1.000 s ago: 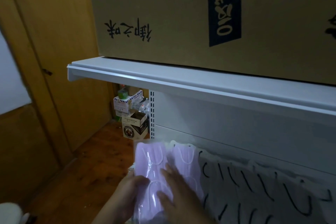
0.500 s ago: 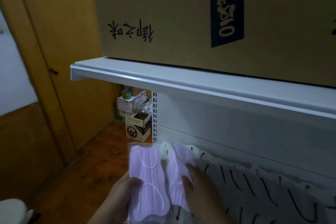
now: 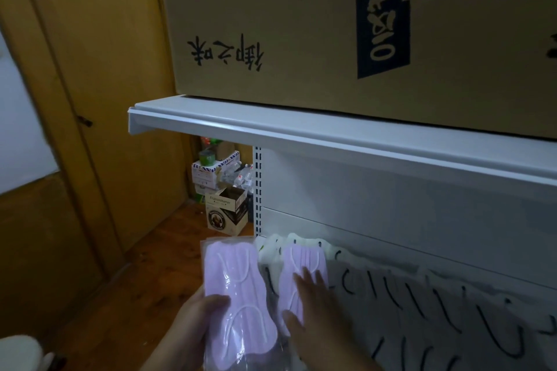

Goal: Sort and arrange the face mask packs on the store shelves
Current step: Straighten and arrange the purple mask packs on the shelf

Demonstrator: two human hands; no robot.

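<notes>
Head view: a person stands at a white store shelf, sorting face mask packs in dim light.
Left hand (image 3: 199,322): grips a pink mask pack (image 3: 235,295) from its left edge, thumb curled over the front, holding it upright just off the shelf's left end.
Right hand (image 3: 316,310): lies flat with fingers (image 3: 307,278) straight, pressing a second pink pack (image 3: 301,271) against the row; it grasps nothing.
Row on lower shelf: white packs with dark ear loops (image 3: 422,304) stand overlapped, leaning toward the back panel (image 3: 391,205).
Above: a large cardboard carton (image 3: 301,24) sits on the upper shelf (image 3: 301,132).
Beyond: small boxes (image 3: 223,214) on a wooden floor (image 3: 144,274), beside a wooden door (image 3: 105,69).
Risk, slipping: the glossy wrap is likely slick; a one-sided thumb grip could let the held pack slide to the floor.
Risk, toppling: easing the flat palm's pressure may let the pressed pack and its leaning neighbours fall forward.
Risk, mixing: the pink pack appears to sit among white ones, so colours could end up unsorted.
</notes>
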